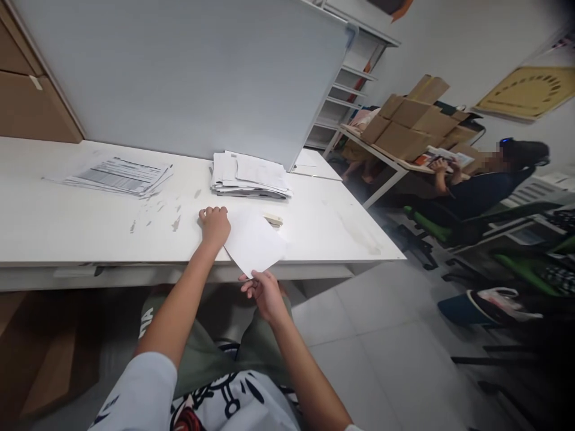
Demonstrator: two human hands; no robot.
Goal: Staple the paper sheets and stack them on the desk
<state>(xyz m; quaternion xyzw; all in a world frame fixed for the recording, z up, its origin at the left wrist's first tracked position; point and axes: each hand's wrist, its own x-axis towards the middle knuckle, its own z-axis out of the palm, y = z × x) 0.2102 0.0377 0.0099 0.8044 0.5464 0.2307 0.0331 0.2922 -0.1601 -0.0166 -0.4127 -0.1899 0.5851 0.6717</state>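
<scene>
A blank white sheet of paper point(256, 242) lies at the table's front edge, one corner reaching out over it. My right hand point(266, 294), just off the edge, pinches that near corner between thumb and fingers; its other fingers are curled loosely. On the tabletop, my left hand point(214, 228) is closed at the sheet's left side, its fingers curled over; the part of the paper under it is hidden. Partly behind the sheet sits a small cream-coloured stapler-like object point(273, 220). Farther back is a thick stack of papers point(249, 173).
Printed sheets point(121, 175) are spread on the white table point(81, 230) at left. A grey panel point(193, 72) stands along the back, beside cardboard boxes point(36, 108). To the right, a person point(480, 185) sits at another table with boxes point(411, 123). A bin point(465, 308) stands on the floor.
</scene>
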